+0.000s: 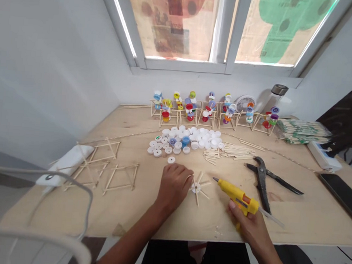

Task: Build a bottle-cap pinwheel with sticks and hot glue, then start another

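Observation:
My right hand point(249, 225) is wrapped round the handle of a yellow glue gun point(235, 194), whose nozzle points left. A clear glue stick sticks out of its back end. My left hand point(175, 185) is curled closed beside a white bottle cap with sticks point(196, 187) radiating from it like spokes. Its thumb and index finger pinch a thin wooden stick at the cap's upper left. The spoked cap lies on the wooden table point(163, 216), between the gun's nozzle and my left hand.
Behind my hands lie white caps point(177, 145) and loose sticks point(238, 151). Pliers point(262, 179) and a phone point(341, 198) are at right. Stick frames point(120, 178) and a power strip point(65, 166) are at left. Colourful cap models point(190, 113) stand along the back.

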`<state>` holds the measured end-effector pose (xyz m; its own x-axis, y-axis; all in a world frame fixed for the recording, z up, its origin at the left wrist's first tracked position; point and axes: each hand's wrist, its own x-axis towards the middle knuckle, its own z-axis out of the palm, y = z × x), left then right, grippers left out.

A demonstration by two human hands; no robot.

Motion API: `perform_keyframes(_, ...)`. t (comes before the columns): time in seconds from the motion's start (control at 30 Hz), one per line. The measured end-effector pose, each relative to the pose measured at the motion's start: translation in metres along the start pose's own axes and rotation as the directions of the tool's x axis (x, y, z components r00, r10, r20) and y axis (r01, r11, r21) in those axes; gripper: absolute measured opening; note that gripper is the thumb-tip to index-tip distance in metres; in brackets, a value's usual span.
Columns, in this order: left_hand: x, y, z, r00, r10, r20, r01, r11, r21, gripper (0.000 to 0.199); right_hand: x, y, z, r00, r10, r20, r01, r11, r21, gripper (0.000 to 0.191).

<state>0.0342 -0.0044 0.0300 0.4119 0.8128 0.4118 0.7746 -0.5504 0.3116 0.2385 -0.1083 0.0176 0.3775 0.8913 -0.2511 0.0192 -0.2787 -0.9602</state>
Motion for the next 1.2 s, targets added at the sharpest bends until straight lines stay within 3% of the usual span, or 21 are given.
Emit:
perform_keyframes(0.1, 0.036, 0.004, 0.012, 0.982, 0.131, 0.136, -0.136, 0.990, 0.029, 0.017, 0.002, 0.003, 0.002, 0.998, -0.009, -0.066, 0.013, 0.998, 0.059, 0.037)
perform_keyframes(0.2, 0.068, 0.008, 0.028, 0.932, 0.238, 0.274, -0.273, 0.957, 0.097, 0.018, 0.004, 0.006, 0.001, 0.994, 0.015, -0.112, -0.002, 0.993, 0.114, 0.039)
perform_keyframes(0.37, 0.096, 0.014, 0.045, 0.867, 0.289, 0.405, -0.393, 0.898, 0.200, 0.016, 0.006, 0.010, -0.003, 0.995, 0.025, -0.095, -0.013, 0.993, 0.119, 0.040)
perform_keyframes(0.7, 0.108, 0.018, 0.050, 0.799, 0.344, 0.493, -0.492, 0.846, 0.207, 0.021, 0.009, 0.005, -0.007, 0.998, -0.003, -0.064, 0.005, 1.000, 0.030, 0.044)
perform_keyframes(0.97, 0.113, 0.019, 0.053, 0.731, 0.316, 0.605, -0.504, 0.847, 0.167, 0.020, 0.008, 0.001, -0.007, 0.998, -0.021, -0.065, 0.022, 1.000, 0.016, 0.042)
perform_keyframes(1.1, 0.116, 0.020, 0.050, 0.734, 0.296, 0.611, -0.485, 0.858, 0.167, 0.020, 0.010, 0.003, -0.008, 0.998, -0.047, -0.046, 0.047, 0.999, -0.003, 0.043)
perform_keyframes(1.2, 0.112, 0.019, 0.034, 0.789, 0.280, 0.547, -0.434, 0.884, 0.173, 0.020, 0.011, 0.006, -0.010, 0.998, -0.038, -0.044, 0.039, 0.999, 0.022, 0.042)
